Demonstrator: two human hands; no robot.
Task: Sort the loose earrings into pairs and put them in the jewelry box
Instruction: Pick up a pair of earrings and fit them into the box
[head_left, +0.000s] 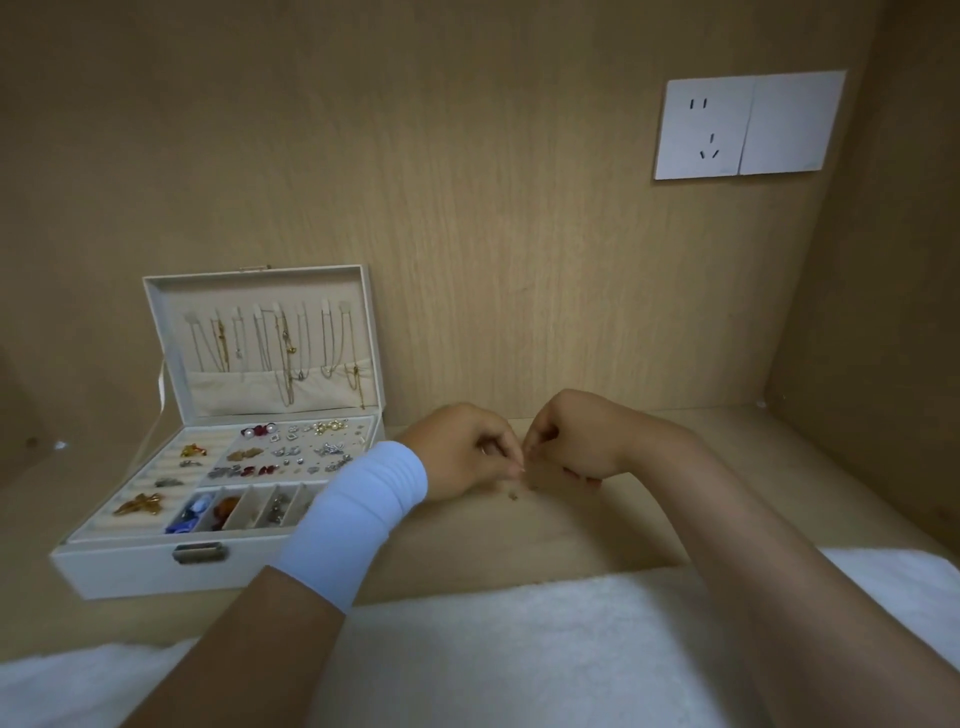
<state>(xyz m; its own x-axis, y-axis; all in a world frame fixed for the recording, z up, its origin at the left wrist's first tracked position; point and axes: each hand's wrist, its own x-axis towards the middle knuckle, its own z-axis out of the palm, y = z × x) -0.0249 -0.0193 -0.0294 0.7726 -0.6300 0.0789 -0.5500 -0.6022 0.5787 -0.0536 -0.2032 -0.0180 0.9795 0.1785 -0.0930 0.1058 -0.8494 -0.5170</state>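
Currently, both hands are raised slightly above the desk (519, 540) with their fingertips meeting.

- The left hand (462, 452) has its fingers curled, with thumb and forefinger tips pressed together.
- The right hand (576, 441) is curled the same way, and its tips touch those of the left hand.
- Whether anything is held between the tips cannot be determined, as the area is too small and blurred.
- 2 loose earrings (514, 496) lie on the desk just below the joined fingertips, on the person's side. They touch neither hand, and their shape cannot be made out.
- The jewelry box (119, 571) stands on the desk to the left of the left hand, with its lid (260, 288) open and upright.
- Stored earrings (306, 447) sit in rows on the flat panel of the tray, in the section nearest the left hand.
- Necklaces (283, 353) hang inside the lid.
- A white sleeve (358, 514) covers the left wrist and, in this view, overlaps the right front corner of the box.
- A white fleecy cloth (493, 639) lies under both forearms, behind the hands.
- A wall socket (704, 130) is mounted above and to the right of the right hand.
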